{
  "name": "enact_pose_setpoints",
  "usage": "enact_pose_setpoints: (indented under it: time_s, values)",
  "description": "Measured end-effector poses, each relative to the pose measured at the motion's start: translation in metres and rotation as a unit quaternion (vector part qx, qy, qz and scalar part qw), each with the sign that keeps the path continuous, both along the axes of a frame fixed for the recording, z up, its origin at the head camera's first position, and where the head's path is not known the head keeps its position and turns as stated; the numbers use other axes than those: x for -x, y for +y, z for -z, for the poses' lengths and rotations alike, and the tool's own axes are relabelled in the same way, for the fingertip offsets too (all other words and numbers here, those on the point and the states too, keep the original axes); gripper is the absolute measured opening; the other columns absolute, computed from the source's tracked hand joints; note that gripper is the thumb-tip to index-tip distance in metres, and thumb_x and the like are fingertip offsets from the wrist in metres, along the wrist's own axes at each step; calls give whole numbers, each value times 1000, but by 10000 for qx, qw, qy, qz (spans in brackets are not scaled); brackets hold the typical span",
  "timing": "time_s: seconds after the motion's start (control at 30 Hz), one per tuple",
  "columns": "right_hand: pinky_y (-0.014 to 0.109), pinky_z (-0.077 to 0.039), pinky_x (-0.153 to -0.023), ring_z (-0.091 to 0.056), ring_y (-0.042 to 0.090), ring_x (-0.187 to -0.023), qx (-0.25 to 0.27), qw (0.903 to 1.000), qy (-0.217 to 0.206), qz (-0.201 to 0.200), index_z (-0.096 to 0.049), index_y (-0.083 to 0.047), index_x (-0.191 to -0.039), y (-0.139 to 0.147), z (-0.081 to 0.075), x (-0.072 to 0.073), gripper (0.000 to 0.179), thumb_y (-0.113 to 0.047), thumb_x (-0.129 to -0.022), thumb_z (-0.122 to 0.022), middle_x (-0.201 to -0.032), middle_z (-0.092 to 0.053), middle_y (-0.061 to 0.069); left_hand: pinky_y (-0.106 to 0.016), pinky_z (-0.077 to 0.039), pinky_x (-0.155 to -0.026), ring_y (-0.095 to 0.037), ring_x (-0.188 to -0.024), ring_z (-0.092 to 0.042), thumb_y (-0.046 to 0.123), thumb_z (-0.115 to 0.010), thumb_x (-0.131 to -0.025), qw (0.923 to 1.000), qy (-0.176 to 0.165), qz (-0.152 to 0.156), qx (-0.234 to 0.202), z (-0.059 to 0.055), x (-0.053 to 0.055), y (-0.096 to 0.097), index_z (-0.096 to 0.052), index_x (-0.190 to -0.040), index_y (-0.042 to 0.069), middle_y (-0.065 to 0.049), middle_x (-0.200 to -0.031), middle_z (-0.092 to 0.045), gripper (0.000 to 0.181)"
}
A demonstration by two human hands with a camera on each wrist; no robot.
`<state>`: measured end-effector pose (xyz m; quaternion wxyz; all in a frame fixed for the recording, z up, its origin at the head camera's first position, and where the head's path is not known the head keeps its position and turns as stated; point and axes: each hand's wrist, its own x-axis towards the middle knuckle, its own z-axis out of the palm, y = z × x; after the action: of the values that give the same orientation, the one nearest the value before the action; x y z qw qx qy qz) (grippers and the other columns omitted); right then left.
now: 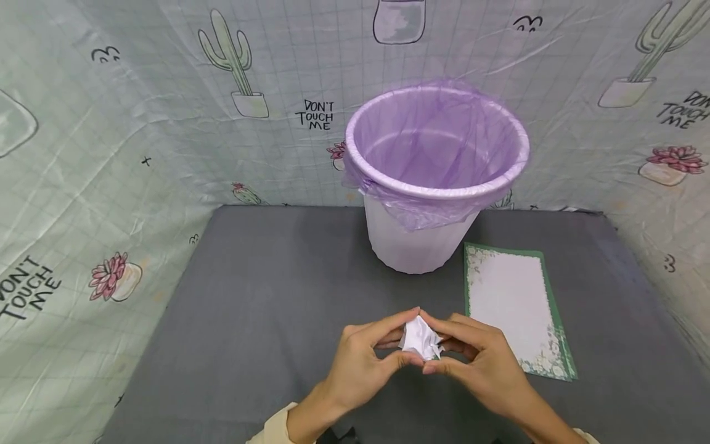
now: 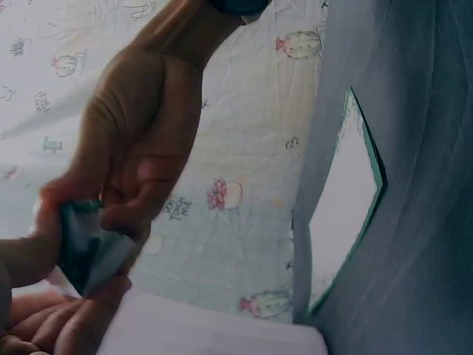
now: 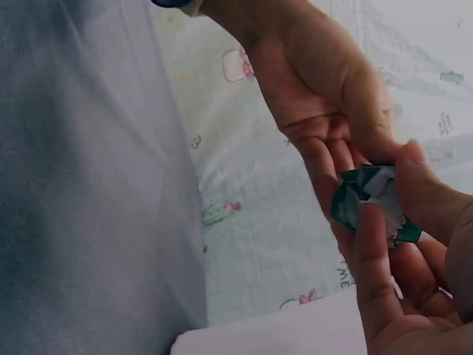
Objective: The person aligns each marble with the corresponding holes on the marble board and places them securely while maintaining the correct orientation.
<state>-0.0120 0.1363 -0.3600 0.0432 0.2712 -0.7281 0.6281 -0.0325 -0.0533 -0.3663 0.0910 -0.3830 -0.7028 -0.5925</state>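
Observation:
A crumpled ball of paper [image 1: 420,338], white with green edges, is held between both hands in front of the bin. My left hand [image 1: 357,361] grips it from the left, thumb below and index finger above. From the right, my right hand [image 1: 488,361] holds it the same way, and the fingertips of both hands meet around it. Green folds of the paper ball [image 3: 368,198] show in the right wrist view. The left wrist view has the paper ball [image 2: 90,248] between the fingers, its far side hidden by them.
A white bin [image 1: 418,243] with a purple liner bag [image 1: 438,206] over its rim stands at the back of the grey table [image 1: 266,308]. Flat green-bordered sheets of paper [image 1: 510,302] lie right of it. A cactus-print cloth [image 1: 299,55] hangs behind and at both sides.

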Motion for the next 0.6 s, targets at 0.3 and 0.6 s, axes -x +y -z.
enact_pose_setpoints:
  time_s: [0.3,0.6]
  values:
    - [18,-48,-64,-57,12,-70,-691,9835,1606,469,-59,8,-109,-4,-2,10,56,3,-57,-78,-79,-57,2,-16,-46,-75,-9,-100,-55,0,-60,-81,9905,-976,129,964,12,0,3,-36,-133,-1,-11,-114,-56,57]
    - [14,-41,-62,-52,9,-71,-971,9680,2299,249,-53,9,-116,1,-10,12,47,-19,-80,-63,-83,-53,2,-21,-47,-77,-16,-99,-57,0,-62,-80,9980,184,-324,509,26,-3,17,-33,-133,-4,-17,-116,-54,60]
